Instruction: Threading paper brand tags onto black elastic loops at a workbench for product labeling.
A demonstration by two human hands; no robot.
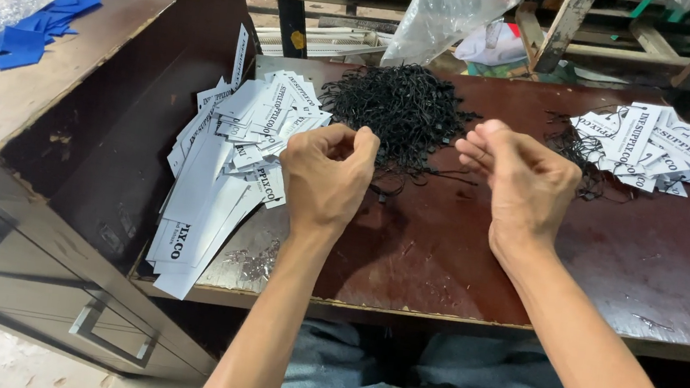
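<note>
Head view, left hand (325,174) and right hand (521,185) pinching black string (418,170), tabletop (442,259) edge near

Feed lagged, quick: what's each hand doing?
Left hand: fingers pinched shut on thin black string.
Right hand: fingers curled; grip cannot be told.

Both hands hover just in front of the black string pile (400,104). Left hand (325,174) pinches a thin string, right hand (521,185) is loosely curled. White tags (237,146) left of the pile, tagged ones (649,144) to its right.
</note>
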